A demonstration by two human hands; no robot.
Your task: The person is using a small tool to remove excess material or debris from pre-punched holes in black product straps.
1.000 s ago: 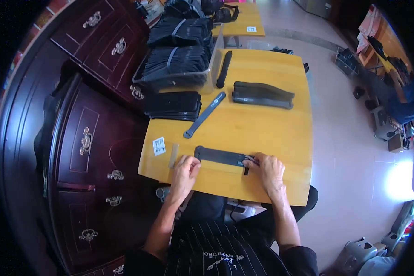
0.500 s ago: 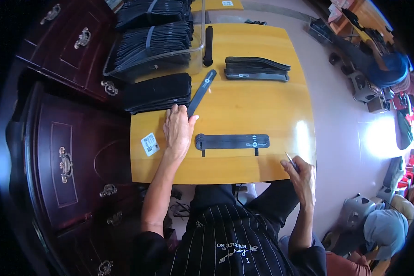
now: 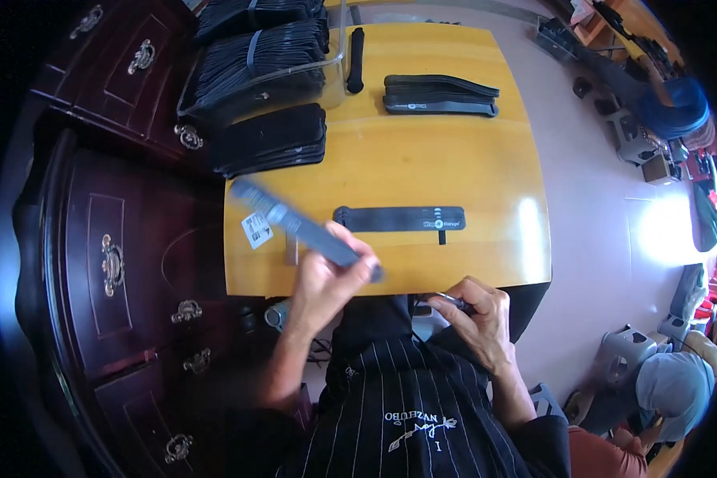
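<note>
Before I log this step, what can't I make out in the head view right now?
In the head view:
Grey strap in the left hand: markings smeared by motion blur.
Slim tool in the right hand: partly covered by that hand.
Clear bin: far end cut off by the top edge.
Black stack: layers too fine to count.

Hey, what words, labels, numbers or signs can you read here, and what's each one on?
I don't copy wording out, but here's where it stands.
Black striped shirt: white lettering, legible.
Grey strips lying in front: pale lettering, legible.
Curved strip stack: pale lettering, too small.
White label: print too small.
Raised strip in left hand: print blurred.
</note>
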